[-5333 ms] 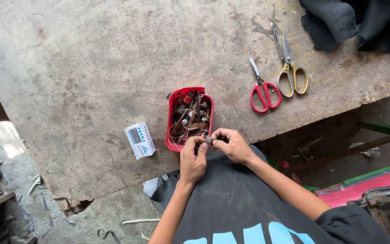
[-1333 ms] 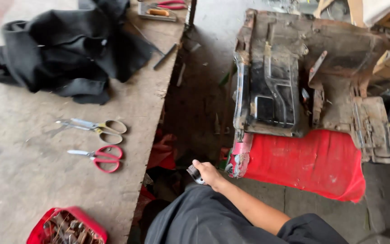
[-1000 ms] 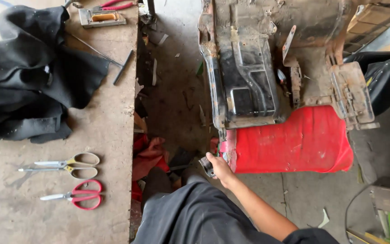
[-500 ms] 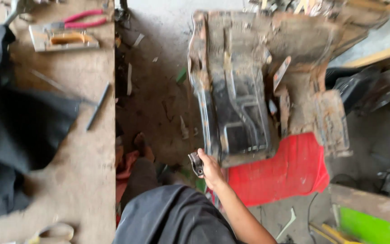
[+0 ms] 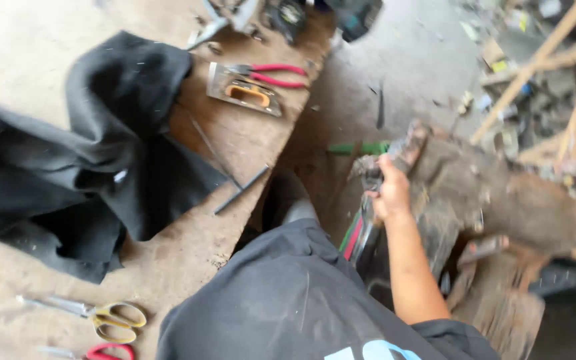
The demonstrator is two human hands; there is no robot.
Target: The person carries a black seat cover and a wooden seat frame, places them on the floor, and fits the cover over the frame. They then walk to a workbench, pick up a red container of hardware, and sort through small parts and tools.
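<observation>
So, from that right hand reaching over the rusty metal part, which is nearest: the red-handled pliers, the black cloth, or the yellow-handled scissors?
From the right hand, in the head view:
1. Red-handled pliers, up on the bench's far end.
2. Black cloth, spread across the bench's middle.
3. Yellow-handled scissors, at the bench's near corner.

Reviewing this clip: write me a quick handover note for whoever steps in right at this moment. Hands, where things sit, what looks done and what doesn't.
Right hand: stretched out to the rusty metal panel beside the bench, closed on a small item too blurred to name.
Left hand: out of view.
On the wooden bench: black cloth, yellow-handled scissors, red-handled pliers beside a metal tool with an orange handle, and a thin dark rod.
Done: cannot be judged; the picture is motion-blurred.
Left: whatever the hand is doing at the panel appears unfinished.
</observation>
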